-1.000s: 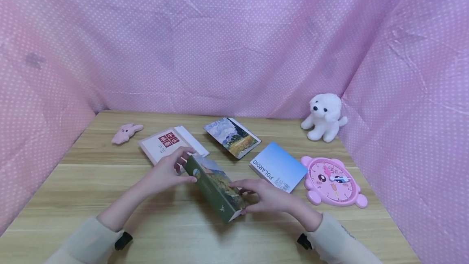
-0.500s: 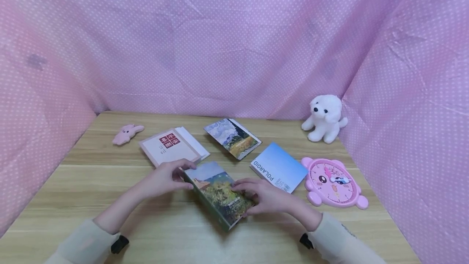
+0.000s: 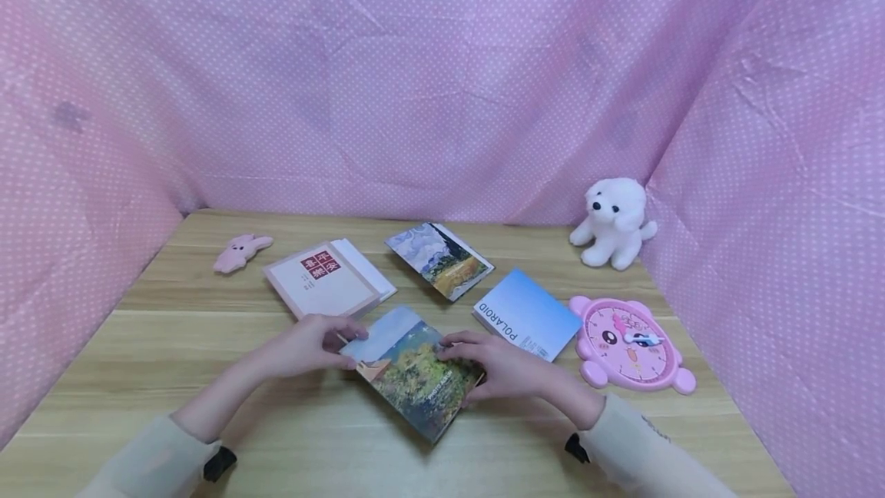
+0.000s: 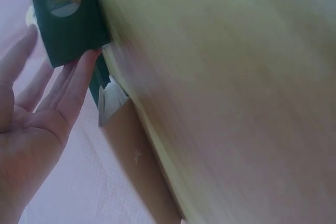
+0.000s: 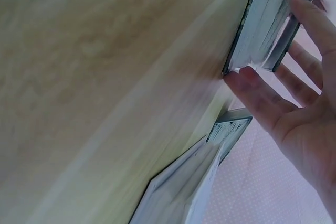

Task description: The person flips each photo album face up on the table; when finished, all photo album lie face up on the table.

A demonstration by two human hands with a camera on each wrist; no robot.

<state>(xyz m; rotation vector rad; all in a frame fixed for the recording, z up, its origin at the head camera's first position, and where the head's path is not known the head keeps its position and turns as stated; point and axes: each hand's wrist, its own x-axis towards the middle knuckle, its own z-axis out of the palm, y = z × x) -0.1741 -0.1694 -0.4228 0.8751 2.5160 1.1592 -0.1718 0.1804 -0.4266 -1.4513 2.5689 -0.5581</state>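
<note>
A photo album (image 3: 418, 375) with a landscape painting on its cover is cover up at the front middle of the table, between both hands. Its green spine (image 4: 68, 17) bears a small round picture. My left hand (image 3: 314, 346) holds it by the far left corner, with thumb and fingertips at the spine end. At the opposite side, my right hand (image 3: 501, 366) grips the near right edge, fingers over the cover and thumb low at the edge. The page block (image 5: 268, 19) shows beside the right fingers.
A white album with red characters (image 3: 321, 279) lies behind the left hand. Farther back is another painting-covered album (image 3: 439, 260). The blue POLAROID album (image 3: 527, 313) lies beside a pink toy clock (image 3: 629, 344). A white plush dog (image 3: 611, 221) and pink plush toy (image 3: 242, 252) stand farther out.
The album has tipped from showing its green spine to facing cover up, and its near end has come slightly toward the front. Both hands have stayed on it; the other things have not moved.
</note>
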